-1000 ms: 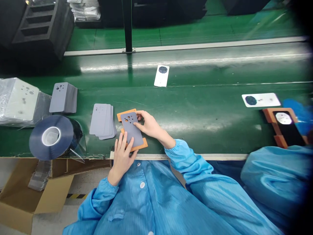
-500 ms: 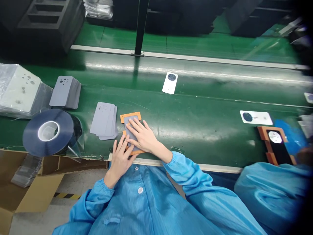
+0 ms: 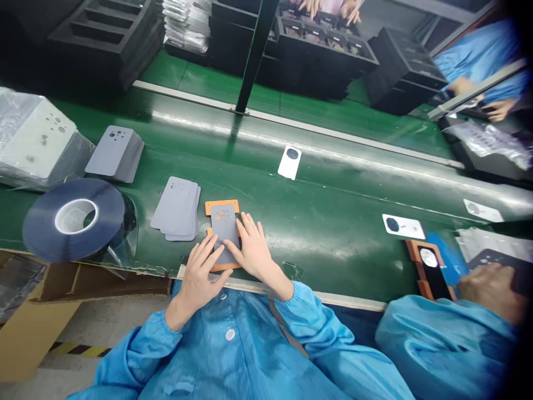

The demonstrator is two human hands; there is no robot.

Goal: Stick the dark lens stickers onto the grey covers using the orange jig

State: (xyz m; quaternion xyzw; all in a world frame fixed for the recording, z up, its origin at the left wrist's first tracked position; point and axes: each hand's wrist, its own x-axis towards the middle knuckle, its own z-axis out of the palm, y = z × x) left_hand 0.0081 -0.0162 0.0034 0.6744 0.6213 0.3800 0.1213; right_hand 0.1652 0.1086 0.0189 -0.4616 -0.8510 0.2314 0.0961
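A grey plate (image 3: 225,228) with several holes near its far end lies in an orange fixture (image 3: 221,206) at the bench's front edge. My left hand (image 3: 202,272) rests its spread fingertips on the plate's near left side. On the opposite side, my right hand (image 3: 255,250) touches the plate's right edge, thumb and fingers apart. Neither hand grips anything. Left of the fixture, several grey plates (image 3: 175,208) lie in a fanned pile. Behind them is a taller stack of grey plates (image 3: 112,151).
A large roll of clear film (image 3: 41,222) sits at the left, near a plastic-wrapped stack (image 3: 33,139). White plates (image 3: 289,162) lie along the green bench (image 3: 333,205). A co-worker's hand (image 3: 491,286) and another orange fixture (image 3: 416,251) are at right. Below left stands a cardboard box (image 3: 104,284).
My right hand has slid off the plate's middle to its right edge, baring the holes. The co-worker's hand now shows on a dark plate. The view has shifted, showing more people's hands behind.
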